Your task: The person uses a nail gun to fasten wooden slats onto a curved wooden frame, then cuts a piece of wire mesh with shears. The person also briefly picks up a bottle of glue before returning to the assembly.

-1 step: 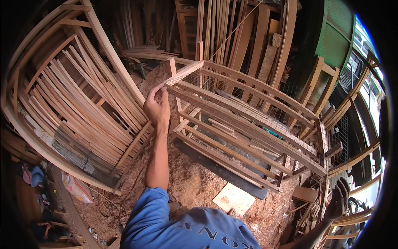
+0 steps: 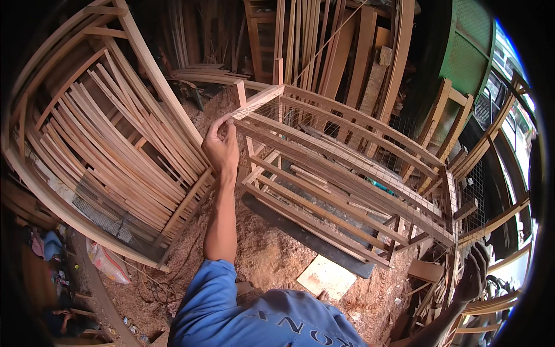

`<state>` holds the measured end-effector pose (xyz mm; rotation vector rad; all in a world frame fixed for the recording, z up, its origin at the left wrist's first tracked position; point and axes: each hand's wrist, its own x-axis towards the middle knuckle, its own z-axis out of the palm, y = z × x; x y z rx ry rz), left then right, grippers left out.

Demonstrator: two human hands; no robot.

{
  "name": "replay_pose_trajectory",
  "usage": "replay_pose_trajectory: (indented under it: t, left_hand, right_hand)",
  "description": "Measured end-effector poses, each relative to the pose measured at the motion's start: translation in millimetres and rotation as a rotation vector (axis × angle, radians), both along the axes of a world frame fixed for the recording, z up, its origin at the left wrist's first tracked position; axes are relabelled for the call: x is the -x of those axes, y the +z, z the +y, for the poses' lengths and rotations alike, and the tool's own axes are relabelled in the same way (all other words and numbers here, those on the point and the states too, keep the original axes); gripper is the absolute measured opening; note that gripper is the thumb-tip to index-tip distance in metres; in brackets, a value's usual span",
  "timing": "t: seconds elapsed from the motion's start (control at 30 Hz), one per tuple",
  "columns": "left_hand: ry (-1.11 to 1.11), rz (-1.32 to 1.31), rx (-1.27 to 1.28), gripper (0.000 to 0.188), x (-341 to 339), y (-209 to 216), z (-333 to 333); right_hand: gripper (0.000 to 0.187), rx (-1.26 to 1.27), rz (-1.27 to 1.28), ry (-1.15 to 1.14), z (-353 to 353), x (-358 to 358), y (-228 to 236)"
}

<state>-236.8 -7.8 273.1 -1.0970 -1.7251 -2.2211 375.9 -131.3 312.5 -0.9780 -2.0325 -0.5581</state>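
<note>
The right hand (image 2: pixel 473 267) is gripping the near corner of the wire mesh (image 2: pixel 347 153) lying over the wooden frame (image 2: pixel 352 191) on the sawdust floor (image 2: pixel 260 254). Farther away, the left hand (image 2: pixel 221 144) is pinching the mesh's opposite corner.

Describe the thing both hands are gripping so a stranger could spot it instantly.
Start at the long slatted wooden crate frame lying across the sawdust floor. Stretched over its top is a sheet of thin grey wire mesh, pinched by the left hand and right hand. Unlike the surrounding timber, it is see-through metal grid.
</note>
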Motion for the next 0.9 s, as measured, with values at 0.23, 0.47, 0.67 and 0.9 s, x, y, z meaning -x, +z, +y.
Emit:
replay_pose_trajectory:
  t: [0.23,0.47,0.67,0.9]
  left_hand:
    - [0.063,0.104,0.053,0.022,8,8,20]
    - [0.119,0.159,0.135,0.019,5,5,23]
    - [0.214,0.379,0.213,0.023,3,1,32]
    - [0.264,0.499,0.282,0.031,1,10,31]
  right_hand:
    - [0.013,-0.098,0.047,-0.050,45,-8,17]
    - [0.013,0.053,0.055,-0.028,64,15,18]
    - [0.013,0.199,0.071,-0.042,60,25,18]
    - [0.018,0.205,-0.051,-0.055,57,28,39]
